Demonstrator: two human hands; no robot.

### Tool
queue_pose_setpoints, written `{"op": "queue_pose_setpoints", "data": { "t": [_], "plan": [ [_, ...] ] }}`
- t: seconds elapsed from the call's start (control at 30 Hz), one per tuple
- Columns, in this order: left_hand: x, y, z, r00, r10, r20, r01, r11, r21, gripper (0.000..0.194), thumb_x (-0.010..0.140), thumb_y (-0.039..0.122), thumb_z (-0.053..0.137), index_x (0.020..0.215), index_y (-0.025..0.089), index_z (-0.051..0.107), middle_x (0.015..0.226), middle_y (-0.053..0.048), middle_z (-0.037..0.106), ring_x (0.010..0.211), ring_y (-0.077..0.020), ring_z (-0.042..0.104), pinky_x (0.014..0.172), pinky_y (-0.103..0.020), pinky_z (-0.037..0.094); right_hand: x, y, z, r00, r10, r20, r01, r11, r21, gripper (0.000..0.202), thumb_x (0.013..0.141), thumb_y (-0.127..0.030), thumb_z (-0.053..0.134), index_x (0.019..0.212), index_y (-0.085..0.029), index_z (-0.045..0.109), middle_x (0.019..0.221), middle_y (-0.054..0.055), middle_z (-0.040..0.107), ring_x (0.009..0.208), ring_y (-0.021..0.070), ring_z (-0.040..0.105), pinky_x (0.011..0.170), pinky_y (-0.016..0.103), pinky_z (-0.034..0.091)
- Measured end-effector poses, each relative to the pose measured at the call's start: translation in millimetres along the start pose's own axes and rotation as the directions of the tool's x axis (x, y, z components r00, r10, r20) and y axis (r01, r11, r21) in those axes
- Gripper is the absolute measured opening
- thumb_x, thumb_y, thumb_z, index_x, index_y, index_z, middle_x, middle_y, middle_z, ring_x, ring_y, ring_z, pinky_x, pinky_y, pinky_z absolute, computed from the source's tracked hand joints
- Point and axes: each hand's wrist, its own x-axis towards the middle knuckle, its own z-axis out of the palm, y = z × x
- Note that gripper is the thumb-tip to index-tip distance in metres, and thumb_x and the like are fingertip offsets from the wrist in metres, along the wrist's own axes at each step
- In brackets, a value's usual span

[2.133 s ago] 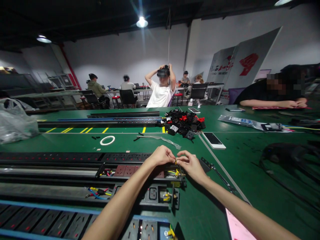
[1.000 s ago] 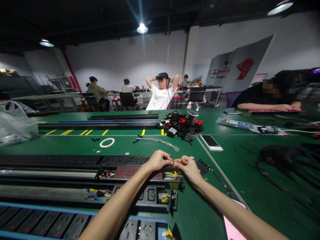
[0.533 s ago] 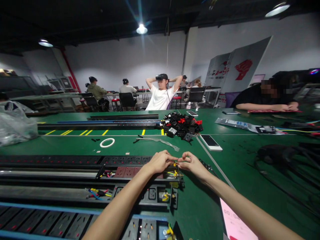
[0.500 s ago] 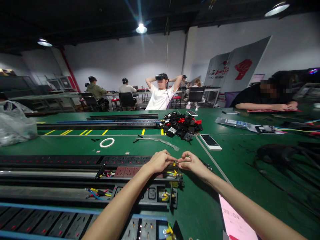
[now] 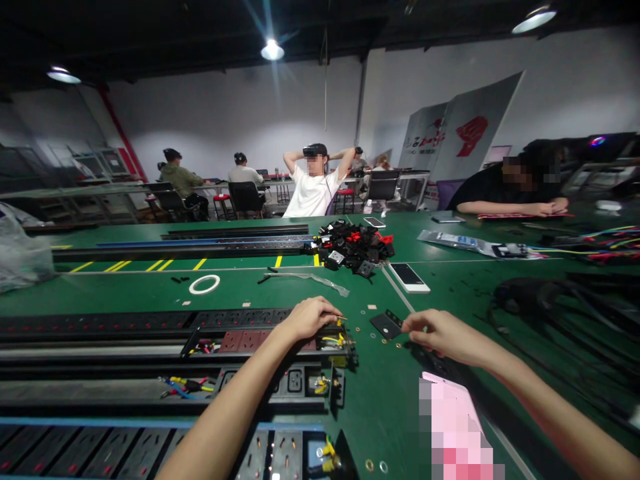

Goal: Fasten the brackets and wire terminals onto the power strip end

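Observation:
My left hand (image 5: 314, 319) is closed at the wired end of a black power strip with brown sockets (image 5: 240, 341), fingertips pinched by a thin brass-coloured piece. Yellow and green wires (image 5: 334, 341) run just below those fingers. To the right, my right hand (image 5: 440, 333) hovers over the table by a black metal bracket (image 5: 386, 325), its fingers curled; whatever is between them is too small to tell. Small washers (image 5: 399, 346) lie near the bracket. Nearer to me, another strip (image 5: 295, 381) ends in yellow-sleeved terminals.
Beyond the hands are a heap of black and red parts (image 5: 355, 245), a white phone (image 5: 409, 278) and a white tape ring (image 5: 204, 285). Black cables (image 5: 540, 320) coil at right. A pink-screened phone (image 5: 453, 413) lies near my right forearm. People sit across the table.
My right hand has moved right, away from my left hand, to beside the bracket. My left hand stays at the strip's end. The view has shifted slightly, revealing the bracket and washers.

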Motion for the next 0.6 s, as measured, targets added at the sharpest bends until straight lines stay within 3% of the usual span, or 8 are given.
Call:
{"op": "queue_pose_setpoints", "data": {
  "t": [0.07, 0.13, 0.2, 0.3, 0.47, 0.6],
  "plan": [
    [0.2, 0.0, -0.4, 1.000, 0.003, -0.002, -0.003, 1.000, 0.001, 0.025, 0.095, 0.034, 0.056, 0.111, 0.028, 0.074, 0.112, -0.004, 0.071, 0.102, -0.0192, 0.065, 0.090, -0.026, 0.048, -23.3, -12.7, 18.9, 0.995, -0.092, 0.038, 0.096, 0.988, -0.121, 0.015, 0.067, -0.020, 0.064, 0.075, -0.023, 0.076, 0.072, 0.003, 0.074, 0.063, 0.0196, 0.065, 0.057, 0.026, 0.043],
    [0.7, 0.0, -0.2, 1.000, 0.003, -0.002, -0.003, 1.000, 0.003, 0.025, 0.095, 0.034, 0.056, 0.111, 0.028, 0.074, 0.112, -0.004, 0.071, 0.102, -0.0193, 0.065, 0.089, -0.026, 0.048, -48.4, -27.4, 41.5, 0.977, -0.144, 0.159, 0.168, 0.974, -0.151, 0.019, 0.071, -0.017, 0.060, 0.078, -0.024, 0.076, 0.075, 0.003, 0.074, 0.068, 0.0194, 0.066, 0.061, 0.025, 0.043],
    [1.3, 0.0, 0.4, 1.000, 0.005, 0.001, -0.005, 1.000, 0.001, 0.025, 0.095, 0.035, 0.057, 0.111, 0.028, 0.074, 0.113, -0.004, 0.071, 0.102, -0.0196, 0.065, 0.088, -0.027, 0.048, -70.5, -40.8, 63.1, 0.954, -0.128, 0.271, 0.181, 0.967, -0.178, 0.024, 0.069, -0.011, 0.058, 0.078, -0.024, 0.076, 0.076, 0.002, 0.074, 0.069, 0.0190, 0.066, 0.061, 0.025, 0.042],
    [1.7, 0.3, 1.0, 1.000, 0.000, 0.000, 0.000, 1.000, -0.003, 0.025, 0.095, 0.034, 0.057, 0.111, 0.028, 0.074, 0.114, -0.004, 0.070, 0.105, -0.0196, 0.064, 0.089, -0.027, 0.048, -90.4, -53.4, 86.7, 0.945, -0.082, 0.316, 0.172, 0.948, -0.267, 0.025, 0.068, -0.009, 0.061, 0.082, -0.023, 0.076, 0.085, 0.004, 0.074, 0.080, 0.0219, 0.067, 0.067, 0.026, 0.041],
    [1.2, 1.2, 1.1, 1.000, 0.000, -0.002, 0.000, 1.000, -0.018, 0.024, 0.095, 0.033, 0.057, 0.110, 0.027, 0.075, 0.113, -0.004, 0.071, 0.105, -0.0196, 0.064, 0.089, -0.027, 0.048, -97.3, -52.3, 103.7, 0.941, -0.032, 0.337, 0.163, 0.915, -0.368, 0.024, 0.075, -0.011, 0.059, 0.085, -0.025, 0.075, 0.095, 0.006, 0.073, 0.085, 0.0240, 0.068, 0.068, 0.028, 0.041],
    [0.9, 0.1, 1.6, 1.000, 0.011, -0.005, -0.011, 1.000, -0.020, 0.024, 0.095, 0.032, 0.056, 0.110, 0.027, 0.075, 0.113, -0.004, 0.071, 0.104, -0.0192, 0.064, 0.089, -0.026, 0.047, -99.4, -47.8, 107.0, 0.931, -0.116, 0.347, 0.251, 0.894, -0.373, 0.031, 0.077, -0.008, 0.054, 0.093, -0.026, 0.073, 0.101, 0.006, 0.070, 0.086, 0.0228, 0.068, 0.069, 0.027, 0.043]
  ]
}}
